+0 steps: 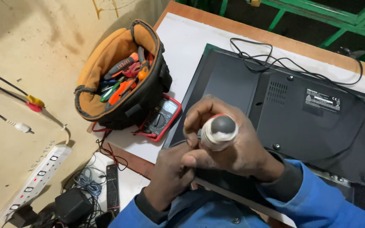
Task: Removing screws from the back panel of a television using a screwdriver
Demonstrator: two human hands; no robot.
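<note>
Screwdriver [219,131], grey butt end up, white-wrapped handle, upright over near edge of black TV back panel [317,122]; right hand [233,143] wrapped round it, left hand [172,175] closed low at its shaft. White rectangular label [322,100] upper panel. Red multimeter [162,117] beside orange tool bag [121,71].

- The person is wearing a bright blue work jacket, its sleeves [317,198] running to both wrists.
- Dark ribbed cuffs [286,183] are showing beneath the blue.
- Both the left hand [172,175] and right hand [229,139] are going bare, ungloved.
</note>
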